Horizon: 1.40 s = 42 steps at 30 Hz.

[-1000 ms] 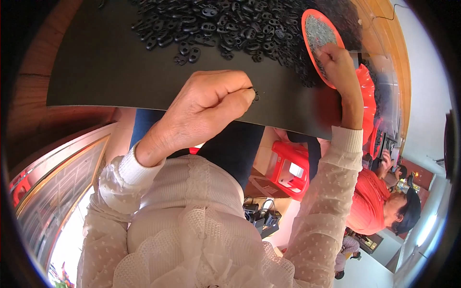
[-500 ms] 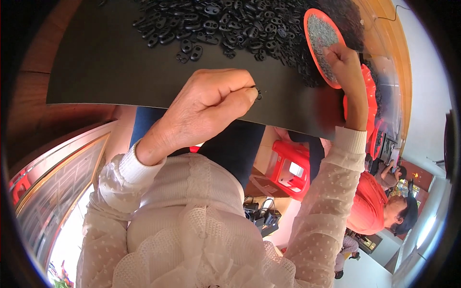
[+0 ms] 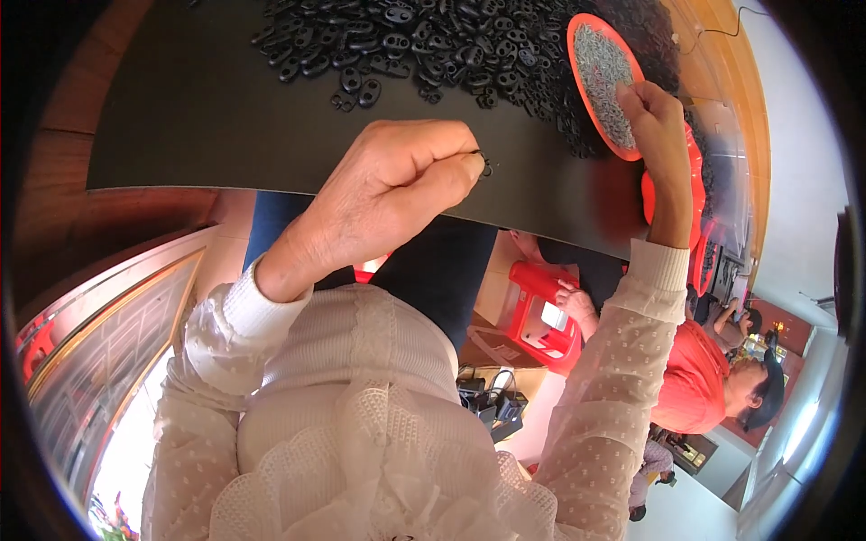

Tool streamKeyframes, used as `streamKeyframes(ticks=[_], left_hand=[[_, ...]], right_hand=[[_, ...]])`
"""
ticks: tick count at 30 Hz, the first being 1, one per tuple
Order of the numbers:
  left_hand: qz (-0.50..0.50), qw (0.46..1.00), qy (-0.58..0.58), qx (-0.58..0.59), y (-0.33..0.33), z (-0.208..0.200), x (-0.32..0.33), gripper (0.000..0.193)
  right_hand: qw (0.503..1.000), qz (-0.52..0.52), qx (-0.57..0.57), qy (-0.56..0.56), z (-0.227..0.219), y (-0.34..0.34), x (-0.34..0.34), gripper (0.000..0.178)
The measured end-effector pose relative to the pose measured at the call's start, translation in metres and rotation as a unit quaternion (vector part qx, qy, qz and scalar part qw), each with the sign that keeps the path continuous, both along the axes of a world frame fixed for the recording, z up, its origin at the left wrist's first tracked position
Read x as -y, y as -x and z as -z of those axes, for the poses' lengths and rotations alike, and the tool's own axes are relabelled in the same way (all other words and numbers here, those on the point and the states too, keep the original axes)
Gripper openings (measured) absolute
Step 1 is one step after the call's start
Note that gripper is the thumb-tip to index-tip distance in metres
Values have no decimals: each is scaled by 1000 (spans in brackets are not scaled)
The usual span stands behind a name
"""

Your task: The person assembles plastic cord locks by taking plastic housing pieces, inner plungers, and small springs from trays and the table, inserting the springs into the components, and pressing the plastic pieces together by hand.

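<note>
- Fingers (image 3: 460,169) of the left hand (image 3: 370,185) pinch a small black piece (image 3: 486,165), its looped end poking just past the tips.
- The right hand (image 3: 660,126) has thumb and forefinger close together over the orange dish (image 3: 622,153); whether they grip anything, I cannot tell.
- Picking out a sliver seems the step in hand, calling for a fine pinch on one alone.
- Grey metal slivers (image 3: 603,72) lie beside those right fingertips.
- Farther off, black pieces (image 3: 433,45) are heaped.
</note>
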<state>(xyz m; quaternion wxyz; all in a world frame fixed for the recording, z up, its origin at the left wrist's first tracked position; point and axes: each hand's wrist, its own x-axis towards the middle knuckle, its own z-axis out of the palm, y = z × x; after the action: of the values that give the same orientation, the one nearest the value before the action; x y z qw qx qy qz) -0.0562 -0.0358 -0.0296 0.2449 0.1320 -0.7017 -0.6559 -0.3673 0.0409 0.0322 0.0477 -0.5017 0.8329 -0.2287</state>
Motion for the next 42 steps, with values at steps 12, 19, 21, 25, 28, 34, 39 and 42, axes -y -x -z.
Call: streamKeyframes(ticks=[12, 19, 21, 25, 28, 34, 39, 42], left_hand=[[0, 1000, -11, 0, -2, -1, -1, 21], [-3, 1000, -5, 6, -2, -1, 0, 22], [3, 999, -36, 20, -4, -5, 0, 21], [14, 997, -71, 14, -4, -8, 0, 20], [21, 997, -77, 20, -4, -7, 1, 20], [16, 998, -61, 30, -3, -7, -1, 19], [17, 998, -50, 18, -2, -7, -1, 19], [15, 999, -47, 17, -1, -6, -1, 20]], right_hand=[[998, 34, 49, 1, 2, -4, -3, 33], [995, -24, 84, 36, -2, -37, -7, 28], [990, -40, 126, 52, -13, -74, -11, 27], [957, -79, 276, 38, -10, -118, -18, 26], [949, -74, 298, 73, -6, -117, -21, 25], [984, 9, 164, 70, -3, -33, -19, 24], [995, 57, 64, 41, 11, -6, -14, 28], [987, 31, -152, -34, 5, -2, -9, 36]])
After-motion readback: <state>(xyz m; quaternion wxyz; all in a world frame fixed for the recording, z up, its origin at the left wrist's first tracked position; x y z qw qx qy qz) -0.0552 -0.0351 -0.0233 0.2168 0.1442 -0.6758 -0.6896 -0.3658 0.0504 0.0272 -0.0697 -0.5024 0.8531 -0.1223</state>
